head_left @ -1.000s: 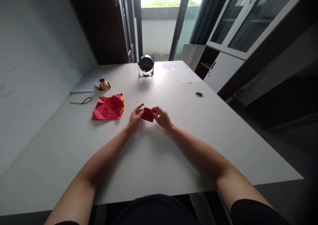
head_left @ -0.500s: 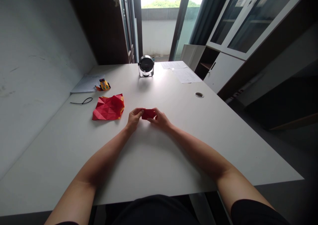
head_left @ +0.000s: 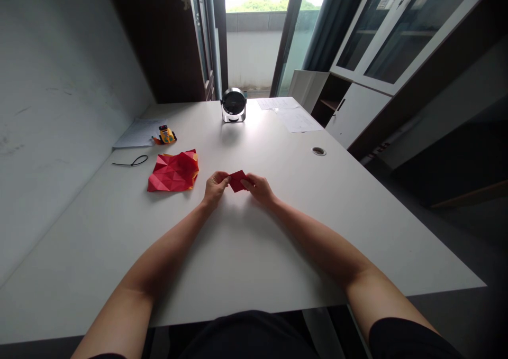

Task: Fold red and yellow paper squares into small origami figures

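Observation:
A small folded piece of red paper point(head_left: 237, 181) is held just above the white table, turned so that one corner points up and another down. My left hand point(head_left: 216, 185) pinches its left corner between thumb and fingers. On the opposite side my right hand point(head_left: 257, 185) grips the right corner, its thumb lying on the near face. To the left of my hands lies a larger creased sheet of red paper point(head_left: 173, 172), with yellow-orange showing along its right edge.
Behind the creased sheet stand a small yellow toy point(head_left: 166, 135) and a black cable tie point(head_left: 133, 162). A round black device on a stand point(head_left: 234, 104) is at the far edge. Papers point(head_left: 299, 120) lie at the back right, near a cable hole point(head_left: 318, 151) in the table point(head_left: 254, 258).
The folded red paper has turned from lying level to a diamond position. My right thumb has shifted onto its face; both hands still hold it in nearly the same place.

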`<state>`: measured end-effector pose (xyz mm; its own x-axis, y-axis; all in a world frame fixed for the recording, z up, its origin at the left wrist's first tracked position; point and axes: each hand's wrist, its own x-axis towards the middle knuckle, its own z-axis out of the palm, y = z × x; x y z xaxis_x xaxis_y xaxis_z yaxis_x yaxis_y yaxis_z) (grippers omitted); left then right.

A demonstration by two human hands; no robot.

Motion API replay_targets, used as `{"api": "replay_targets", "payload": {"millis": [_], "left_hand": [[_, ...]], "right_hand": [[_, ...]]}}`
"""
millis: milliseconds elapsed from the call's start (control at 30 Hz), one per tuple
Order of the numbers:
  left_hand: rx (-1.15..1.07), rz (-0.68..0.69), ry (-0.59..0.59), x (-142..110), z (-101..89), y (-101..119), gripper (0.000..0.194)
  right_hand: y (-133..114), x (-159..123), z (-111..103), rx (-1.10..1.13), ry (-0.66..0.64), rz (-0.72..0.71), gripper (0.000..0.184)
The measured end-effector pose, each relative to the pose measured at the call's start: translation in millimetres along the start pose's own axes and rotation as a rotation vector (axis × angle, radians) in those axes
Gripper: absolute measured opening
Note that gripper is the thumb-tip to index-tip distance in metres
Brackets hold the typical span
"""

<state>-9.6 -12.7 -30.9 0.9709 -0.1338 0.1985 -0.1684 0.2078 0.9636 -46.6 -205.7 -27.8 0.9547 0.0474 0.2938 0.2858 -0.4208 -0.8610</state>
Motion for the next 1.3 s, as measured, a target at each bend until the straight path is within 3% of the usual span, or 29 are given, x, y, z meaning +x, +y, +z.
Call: {"api": "replay_targets", "payload": {"millis": [267,433,833,1300], "left_hand": [[0.228,0.021,-0.186,-6.6,0.4,-0.7,0.027],[0.432,0.091,-0.204,-11.5,0.3,1.8,0.022],[0.494,0.088,-0.28,-13.7,3.9,8.6,0.026],[0.428,0.048,-0.261,-14.8,5.9,11.4,0.025]], "right_hand": [[-3.3,-0.2,-0.6,-0.034,0.053,-0.028,0.029],[-8.0,-1.2,-1.2,-0.074,0.079,-0.023,0.033],[-15.9,-4.0,-4.0,-0.131,0.103,-0.047,0.05],[-17.2,-4.1,-5.5,-0.085,0.152,-0.043,0.044]]}}
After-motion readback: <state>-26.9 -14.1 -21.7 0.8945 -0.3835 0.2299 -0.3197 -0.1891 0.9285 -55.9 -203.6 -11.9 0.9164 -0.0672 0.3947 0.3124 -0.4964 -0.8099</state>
